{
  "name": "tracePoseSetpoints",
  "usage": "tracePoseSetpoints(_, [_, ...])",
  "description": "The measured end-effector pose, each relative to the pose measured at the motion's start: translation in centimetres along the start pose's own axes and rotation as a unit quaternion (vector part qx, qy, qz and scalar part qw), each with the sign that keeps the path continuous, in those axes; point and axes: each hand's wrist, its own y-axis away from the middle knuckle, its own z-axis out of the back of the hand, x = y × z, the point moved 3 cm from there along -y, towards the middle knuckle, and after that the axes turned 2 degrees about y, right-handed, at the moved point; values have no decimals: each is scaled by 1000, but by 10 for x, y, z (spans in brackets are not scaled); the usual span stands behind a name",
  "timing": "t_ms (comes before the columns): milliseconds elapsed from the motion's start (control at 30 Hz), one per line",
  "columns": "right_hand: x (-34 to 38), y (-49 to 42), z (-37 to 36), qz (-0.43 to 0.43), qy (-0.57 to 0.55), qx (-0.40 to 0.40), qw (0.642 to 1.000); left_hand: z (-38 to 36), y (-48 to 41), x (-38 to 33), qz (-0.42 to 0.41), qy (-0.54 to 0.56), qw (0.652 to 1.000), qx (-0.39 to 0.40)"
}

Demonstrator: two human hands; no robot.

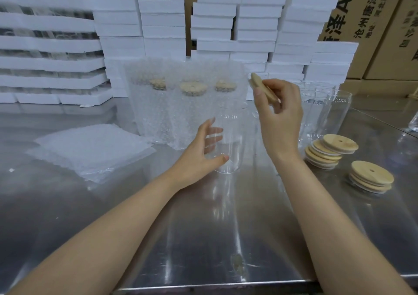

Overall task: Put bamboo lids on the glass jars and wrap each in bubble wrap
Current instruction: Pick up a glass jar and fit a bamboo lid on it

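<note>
So the glass jar (235,136) I'm on stands upright around the middle of the steel bench (203,238), open at the top, no lid on it yet. My left hand (199,152) is wrapped round it from the left: thumb on the near side, and you can see the fingers through the glass on the far side. My right hand (280,118) is up above and a bit right of the jar's mouth, pinching a bamboo lid (263,88) between thumb and fingers. The lid is tilted on edge and isn't touching the jar.

Right behind the jar, three wrapped jars (192,109) stand in a row, and their lids show blurry through the bubble wrap. Off to the left of those, towards the left edge, a bubble wrap pile (90,147) lies flat.

On the right side of the bench there are two lid stacks (332,150), both kinda slumped, with one nearer me than the other. Behind them, a cluster of bare jars (334,109) stands without lids.

Along the far edge, white foam boxes (162,23) are stacked up high, with brown cartons (373,23) with printed lettering behind them.
</note>
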Motion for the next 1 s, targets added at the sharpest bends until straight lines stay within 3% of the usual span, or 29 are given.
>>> tracePoseSetpoints(233, [4, 13, -15, 199, 84, 108, 970, -12, 3, -10, -10, 1, 1000, 18])
tracePoseSetpoints(500, [-2, 18, -22, 218, 57, 144, 964, -13, 1, -8, -13, 4, 1000, 1])
tracePoseSetpoints(1000, [0, 16, -27, 228, 87, 109, 964, -11, -2, -6, -8, 3, 1000, -16])
